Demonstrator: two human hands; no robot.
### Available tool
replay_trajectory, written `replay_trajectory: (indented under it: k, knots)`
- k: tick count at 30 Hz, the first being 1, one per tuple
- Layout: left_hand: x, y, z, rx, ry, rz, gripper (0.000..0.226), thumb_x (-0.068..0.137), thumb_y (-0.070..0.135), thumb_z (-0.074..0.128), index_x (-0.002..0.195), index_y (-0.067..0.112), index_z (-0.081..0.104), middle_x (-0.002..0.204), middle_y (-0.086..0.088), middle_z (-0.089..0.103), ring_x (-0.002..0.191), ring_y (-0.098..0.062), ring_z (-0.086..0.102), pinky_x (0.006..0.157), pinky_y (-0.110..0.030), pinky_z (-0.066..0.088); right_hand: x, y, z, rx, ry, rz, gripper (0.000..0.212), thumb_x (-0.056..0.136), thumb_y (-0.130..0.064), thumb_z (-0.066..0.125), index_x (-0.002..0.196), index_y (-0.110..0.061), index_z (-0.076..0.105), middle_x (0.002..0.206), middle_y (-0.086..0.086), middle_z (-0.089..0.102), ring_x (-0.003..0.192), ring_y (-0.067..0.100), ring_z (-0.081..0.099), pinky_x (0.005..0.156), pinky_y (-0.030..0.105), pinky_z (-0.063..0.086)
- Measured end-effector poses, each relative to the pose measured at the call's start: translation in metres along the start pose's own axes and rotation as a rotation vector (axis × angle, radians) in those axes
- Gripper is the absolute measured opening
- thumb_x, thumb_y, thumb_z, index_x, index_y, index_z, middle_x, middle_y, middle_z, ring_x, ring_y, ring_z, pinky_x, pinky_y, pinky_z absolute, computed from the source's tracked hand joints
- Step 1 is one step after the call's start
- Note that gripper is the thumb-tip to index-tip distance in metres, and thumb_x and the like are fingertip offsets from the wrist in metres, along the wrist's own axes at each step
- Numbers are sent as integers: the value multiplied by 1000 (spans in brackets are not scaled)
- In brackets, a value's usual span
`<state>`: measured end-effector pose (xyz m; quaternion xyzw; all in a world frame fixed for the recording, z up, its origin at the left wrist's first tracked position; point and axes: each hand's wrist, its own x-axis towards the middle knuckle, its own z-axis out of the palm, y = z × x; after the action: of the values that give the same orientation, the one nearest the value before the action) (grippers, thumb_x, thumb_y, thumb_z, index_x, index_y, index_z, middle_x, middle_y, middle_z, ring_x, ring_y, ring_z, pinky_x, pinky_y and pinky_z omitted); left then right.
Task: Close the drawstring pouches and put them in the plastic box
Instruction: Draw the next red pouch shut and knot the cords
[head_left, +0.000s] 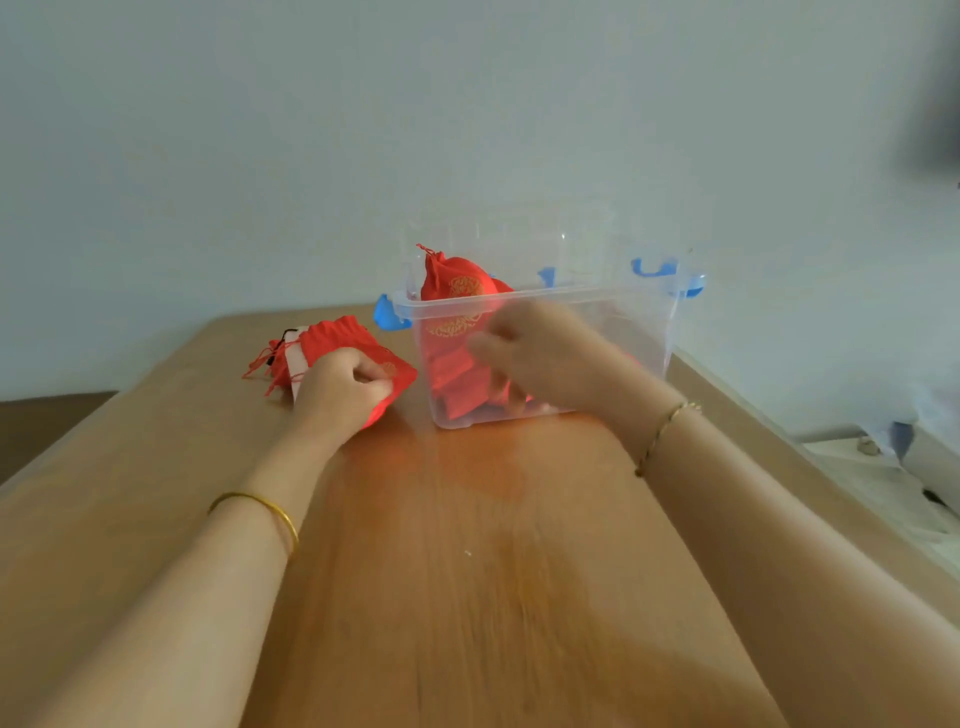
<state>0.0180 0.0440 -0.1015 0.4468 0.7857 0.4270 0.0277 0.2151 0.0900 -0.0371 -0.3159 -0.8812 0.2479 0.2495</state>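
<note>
Broad brown surface (467, 597) across the whole lower frame, smooth, nothing on it to stop a slide. Clear plastic box (639, 332) at centre right, open-topped, already stuffed with red pouches (452, 280), the topmost poking above the rim at the left end. Trouble spot number one: a heap that high, probably ready to spill over with one more dropped on top instead of tucked low. Light-looking too, so easily shoved back by a careless knock.

Right hand (540, 353) just in front of the near wall, smeared by motion; impossible to tell whether spread or curled, or holding anything. Close enough to bump that wall.

Left of the box, one more pouch (337, 343) flat on the surface, mouth toward upper left, ruffled, hard to judge how tight. Left hand (343, 387) on its near end, fingers curled into the cloth. Danger of an untightened mouth gaping on the lift. Loose strings (260, 366) trailing at far left, apt to snag or tangle.
</note>
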Motion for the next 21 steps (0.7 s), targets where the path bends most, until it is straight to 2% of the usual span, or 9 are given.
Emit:
replay_trajectory:
  k: [3,6,8,10,12,14,16,18,21]
  knots:
    - [-22,20,-23,-116,-457,-141,7,81,6,66,78,10,61,64,-1,55,54,-10,50,47,-15,43,-4,13,42,76,-236,162,38,96,-29,39,93,4,59,88,25,68,65,33,67,46,29,51]
    - [-40,25,-32,-174,-829,-204,6,81,9,67,86,8,63,68,-1,61,55,-6,56,51,-17,49,-3,24,67,74,-223,207,38,93,-35,46,81,0,55,73,22,65,60,35,65,46,30,49]
    - [-42,21,-28,-209,-756,-161,5,81,11,68,83,9,64,68,-1,63,57,-7,58,50,-18,48,-6,26,73,18,-201,163,29,87,-31,56,81,-2,55,67,16,62,51,26,56,44,28,44]
    - [-34,8,-22,-70,-450,-66,9,80,13,69,75,13,62,69,-3,62,61,-13,58,54,-25,48,-11,28,74,-26,-195,138,31,81,-21,64,102,-1,54,89,17,64,67,24,54,48,26,39]
    - [-27,-5,-19,243,-232,10,20,77,21,72,65,12,59,67,-10,56,68,-27,57,64,-33,45,-14,30,74,-66,-189,113,42,78,-17,67,114,-3,51,107,15,60,87,29,56,56,26,39]
    - [-28,-14,-16,418,-252,-11,41,75,31,73,48,12,49,56,-11,44,64,-37,52,59,-38,40,-15,33,73,-74,-196,81,45,77,-15,69,117,-3,51,103,12,57,89,27,54,52,19,39]
    - [-33,-17,-12,463,-288,-20,48,75,31,73,42,15,42,51,-4,40,62,-37,47,54,-33,32,-17,35,72,-63,-206,55,46,76,-13,70,117,-4,51,96,5,50,81,19,48,47,11,40]
    - [-35,-16,-10,412,-290,15,34,74,26,74,52,17,51,65,-4,52,76,-35,55,64,-34,40,-18,36,71,-29,-211,51,40,78,-11,67,115,-4,52,88,4,52,67,16,48,42,11,38]
    - [-39,-1,-20,193,-419,95,23,75,18,74,72,21,52,80,3,53,79,-16,51,70,-29,40,-19,37,59,67,-133,48,22,82,-8,58,104,-7,57,68,1,56,50,9,46,45,21,37]
